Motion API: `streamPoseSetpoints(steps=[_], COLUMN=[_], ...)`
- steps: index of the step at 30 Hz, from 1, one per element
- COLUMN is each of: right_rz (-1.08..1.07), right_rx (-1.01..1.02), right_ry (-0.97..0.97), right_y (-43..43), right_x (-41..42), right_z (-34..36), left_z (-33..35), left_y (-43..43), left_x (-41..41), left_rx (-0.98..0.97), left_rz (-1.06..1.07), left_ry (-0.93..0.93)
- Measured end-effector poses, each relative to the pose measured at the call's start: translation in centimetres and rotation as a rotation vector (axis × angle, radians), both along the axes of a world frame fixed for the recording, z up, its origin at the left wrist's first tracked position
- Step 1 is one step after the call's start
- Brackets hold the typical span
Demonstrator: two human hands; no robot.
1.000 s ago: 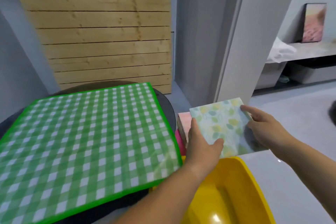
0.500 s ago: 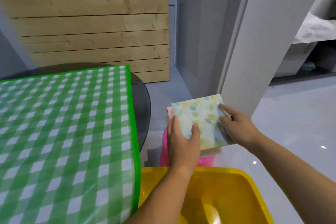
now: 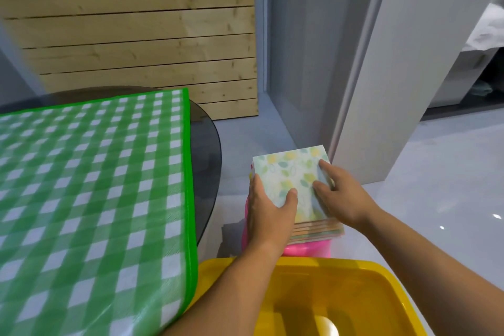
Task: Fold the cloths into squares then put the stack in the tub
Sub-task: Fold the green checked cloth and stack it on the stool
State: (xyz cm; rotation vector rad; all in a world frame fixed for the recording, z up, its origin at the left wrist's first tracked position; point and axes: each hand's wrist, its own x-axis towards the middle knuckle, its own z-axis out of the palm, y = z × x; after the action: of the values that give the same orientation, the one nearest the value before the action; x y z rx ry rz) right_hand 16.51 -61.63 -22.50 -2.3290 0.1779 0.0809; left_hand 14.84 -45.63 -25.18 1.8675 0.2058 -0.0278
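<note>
Ahead of me a wall of pale wooden planks (image 3: 136, 35) meets a white pillar (image 3: 381, 90), with smooth grey floor (image 3: 436, 172) running off to the right. On my left is a dark round desk (image 3: 208, 144), mostly covered by a green and white checked tablecloth (image 3: 95, 199) with a bright green border.

Just right of the desk, both of my hands are on the stack of folded cloths (image 3: 291, 172). Its top square has a light print of yellow and green leaves, and the layered edges show along the near side. The stack sits directly over a pink plastic item (image 3: 308, 249). From here I cannot tell whether it rests on that or hangs just above it.

My left hand (image 3: 268, 215) grips the stack's near left corner, thumb laid across the top and fingers going down the side out of sight. My right hand (image 3: 341, 199) lies over the right edge, with the forefinger and thumb flat on the top cloth. Its other fingers drop past the edge, and I cannot tell whether they curl underneath.

The yellow tub (image 3: 381, 278) is at the bottom of my view, nearer to me than the stack and below my forearms. The cloths are not in it yet.
</note>
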Motion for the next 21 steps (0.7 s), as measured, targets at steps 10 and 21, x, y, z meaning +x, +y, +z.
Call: streamPoseSetpoints(steps=[10,21], right_rz=[-0.112,-0.047], right_rx=[-0.025,-0.032], right_ry=[-0.203,-0.33], right_y=[-0.5,3.7], right_x=[-1.9,-12.0], right_z=[1.4,14.0], left_z=[2.7,14.4], left_y=[-1.4,1.5], left_x=[-2.3,-10.5], left_rx=[0.157,-0.158], left_rz=[0.069,-0.044], left_ry=[-0.104,-0.04])
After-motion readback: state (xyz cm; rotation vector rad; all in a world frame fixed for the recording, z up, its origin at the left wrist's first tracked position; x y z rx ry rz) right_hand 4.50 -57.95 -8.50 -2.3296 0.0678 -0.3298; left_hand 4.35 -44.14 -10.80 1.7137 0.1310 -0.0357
